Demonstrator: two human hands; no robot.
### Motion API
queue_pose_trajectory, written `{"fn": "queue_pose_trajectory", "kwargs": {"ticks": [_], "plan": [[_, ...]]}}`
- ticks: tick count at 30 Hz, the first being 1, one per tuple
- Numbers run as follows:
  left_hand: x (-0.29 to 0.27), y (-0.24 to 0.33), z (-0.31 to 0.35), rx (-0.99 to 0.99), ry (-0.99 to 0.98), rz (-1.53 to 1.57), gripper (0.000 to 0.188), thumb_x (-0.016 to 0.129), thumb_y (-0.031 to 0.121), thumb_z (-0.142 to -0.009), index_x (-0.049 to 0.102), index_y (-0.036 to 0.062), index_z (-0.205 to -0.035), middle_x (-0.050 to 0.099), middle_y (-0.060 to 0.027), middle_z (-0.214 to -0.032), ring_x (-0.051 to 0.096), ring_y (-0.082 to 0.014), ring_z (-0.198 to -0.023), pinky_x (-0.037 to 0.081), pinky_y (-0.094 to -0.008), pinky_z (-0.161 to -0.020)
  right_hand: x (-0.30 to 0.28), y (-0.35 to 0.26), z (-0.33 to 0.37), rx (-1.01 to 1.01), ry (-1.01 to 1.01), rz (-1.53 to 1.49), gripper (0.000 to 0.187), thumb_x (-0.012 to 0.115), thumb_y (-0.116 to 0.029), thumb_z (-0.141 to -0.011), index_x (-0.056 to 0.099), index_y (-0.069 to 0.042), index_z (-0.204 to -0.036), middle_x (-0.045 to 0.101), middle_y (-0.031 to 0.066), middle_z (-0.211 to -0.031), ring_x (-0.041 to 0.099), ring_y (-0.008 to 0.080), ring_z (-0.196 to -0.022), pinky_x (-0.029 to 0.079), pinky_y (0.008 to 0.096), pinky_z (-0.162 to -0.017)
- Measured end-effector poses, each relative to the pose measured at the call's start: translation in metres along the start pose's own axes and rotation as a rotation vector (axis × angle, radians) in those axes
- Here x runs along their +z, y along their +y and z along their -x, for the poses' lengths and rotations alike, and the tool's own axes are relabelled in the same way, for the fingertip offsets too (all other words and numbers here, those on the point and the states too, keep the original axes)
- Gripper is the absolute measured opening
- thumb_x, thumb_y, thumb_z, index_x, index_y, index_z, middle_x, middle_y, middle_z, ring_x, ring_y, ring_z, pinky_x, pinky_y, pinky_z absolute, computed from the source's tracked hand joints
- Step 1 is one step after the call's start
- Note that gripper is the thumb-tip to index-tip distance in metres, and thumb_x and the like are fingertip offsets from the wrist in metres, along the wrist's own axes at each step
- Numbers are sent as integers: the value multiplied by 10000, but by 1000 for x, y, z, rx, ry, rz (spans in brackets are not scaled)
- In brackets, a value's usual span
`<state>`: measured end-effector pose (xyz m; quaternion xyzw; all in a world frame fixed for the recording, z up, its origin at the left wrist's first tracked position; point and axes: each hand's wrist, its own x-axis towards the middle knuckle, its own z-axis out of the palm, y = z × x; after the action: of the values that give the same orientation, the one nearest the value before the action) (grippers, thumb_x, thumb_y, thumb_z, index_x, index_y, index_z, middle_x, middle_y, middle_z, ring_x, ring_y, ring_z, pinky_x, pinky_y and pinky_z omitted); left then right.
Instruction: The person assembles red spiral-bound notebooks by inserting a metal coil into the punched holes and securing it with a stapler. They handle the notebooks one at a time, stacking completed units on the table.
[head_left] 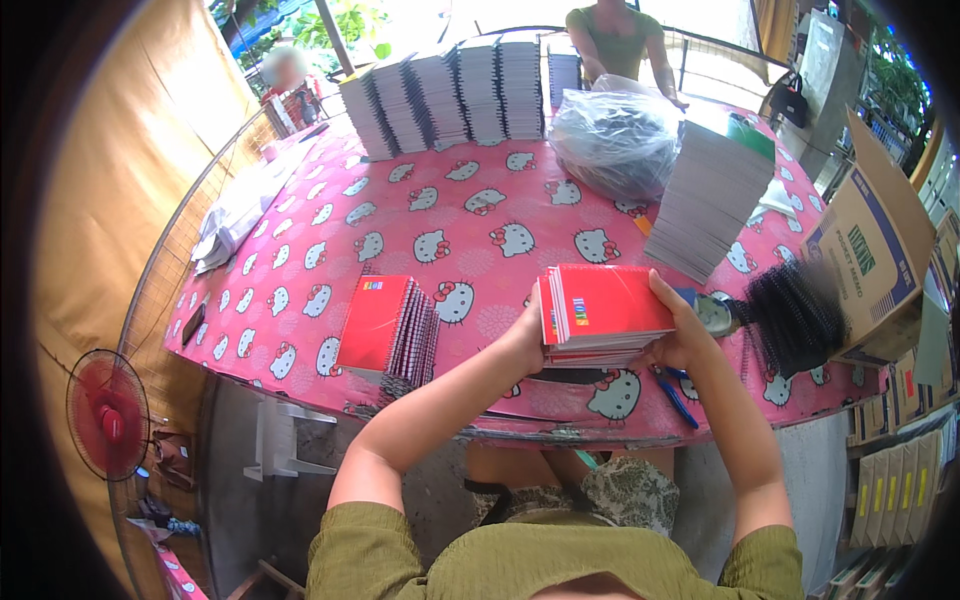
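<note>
In front of me is a stack of red-covered notebooks [622, 298], with white page edges showing below the top cover. My left hand [526, 338] is closed against the stack's left side, its fingers mostly hidden behind it. My right hand [684, 332] grips the right side, thumb by the upper corner and fingers lower down. Left of my left forearm stands another pile of red notebooks [375, 322] with dark spiral bindings along its right side. Close to my right hand lie pliers with blue handles [676, 400]. Loose black binding coils [793, 315] are heaped farther right.
Tall stacks of spiral-bound pads [430, 100] line the far side of the pink patterned table [400, 215]. A plastic-wrapped bundle [612, 140] and a leaning paper stack [708, 195] stand back right, near a cardboard box [868, 250]. Another person [618, 40] stands across.
</note>
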<state>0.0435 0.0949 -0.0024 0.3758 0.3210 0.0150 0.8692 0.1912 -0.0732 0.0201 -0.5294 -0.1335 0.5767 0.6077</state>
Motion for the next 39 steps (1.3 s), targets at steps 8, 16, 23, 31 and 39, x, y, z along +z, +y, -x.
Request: {"fn": "queue_pose_trajectory", "kwargs": {"ticks": [8, 16, 23, 31, 39], "plan": [[1, -21, 7, 137, 108, -29, 894, 226, 791, -862, 408, 52, -1331, 556, -179, -1240, 629, -287, -1075, 575, -469, -825, 13, 0, 6, -95, 67, -107, 681, 521, -636, -863, 514, -107, -1293, 652, 148, -1112, 674, 339, -922, 558, 570, -663], [-32, -39, 59, -19, 245, 67, 520, 442, 508, -955, 536, 60, -1203, 632, -121, -1134, 648, -248, -998, 562, -438, -805, 47, 24, 36, 60, 35, 47, 704, 492, -697, -852, 484, -176, -1326, 605, 69, -1204, 610, 267, -1042, 519, 501, -710], [-64, -55, 70, 53, 187, 108, 520, 424, 488, -986, 443, 76, -1304, 582, -144, -1231, 595, -243, -1108, 525, -438, -894, 62, 45, 39, 81, 25, 149, 801, 480, -734, -838, 441, -139, -1374, 522, 79, -1315, 508, 244, -1192, 478, 496, -815], [-42, -21, 118, 474, 145, -95, 745, 441, 457, -993, 96, 55, -1516, 140, -184, -1569, 209, -254, -1438, 211, -361, -1152, 55, 49, 30, 79, 180, 404, 815, 399, -745, -872, 450, -104, -1373, 560, 62, -1285, 482, 177, -1194, 404, 378, -933], [-38, -14, 134, 570, 106, -162, 813, 590, 292, -945, 65, 49, -1516, 91, -260, -1552, 158, -296, -1448, 199, -381, -1153, 50, 43, 28, -478, 237, 390, 377, 730, -182, -865, 567, 37, -1126, 660, 62, -971, 601, 73, -873, 485, 214, -711]]}}
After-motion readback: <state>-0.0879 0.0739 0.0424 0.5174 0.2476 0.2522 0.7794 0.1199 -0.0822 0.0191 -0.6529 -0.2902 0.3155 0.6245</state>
